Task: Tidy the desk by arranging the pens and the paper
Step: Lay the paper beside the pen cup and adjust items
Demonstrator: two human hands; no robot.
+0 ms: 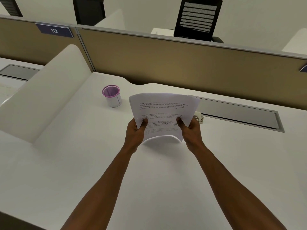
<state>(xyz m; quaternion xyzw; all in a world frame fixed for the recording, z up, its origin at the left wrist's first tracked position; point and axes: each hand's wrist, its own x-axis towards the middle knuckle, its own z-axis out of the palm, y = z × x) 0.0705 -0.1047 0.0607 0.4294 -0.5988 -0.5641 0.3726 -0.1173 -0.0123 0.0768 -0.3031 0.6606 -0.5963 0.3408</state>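
A stack of printed white paper (163, 107) stands upright and bowed, its lower edge on the white desk (83, 163). My left hand (135, 133) grips the stack's left edge, thumb over the front sheet. My right hand (189, 131) grips the right edge the same way. A purple mesh pen cup (111, 95) stands on the desk to the left of the paper; no pens show in it from here.
A small white object (199, 117) lies behind the paper's right edge, beside a grey cable tray lid (239, 113). A tan partition (166, 63) closes the back. A white curved divider (44, 90) rises on the left. Black chairs stand beyond.
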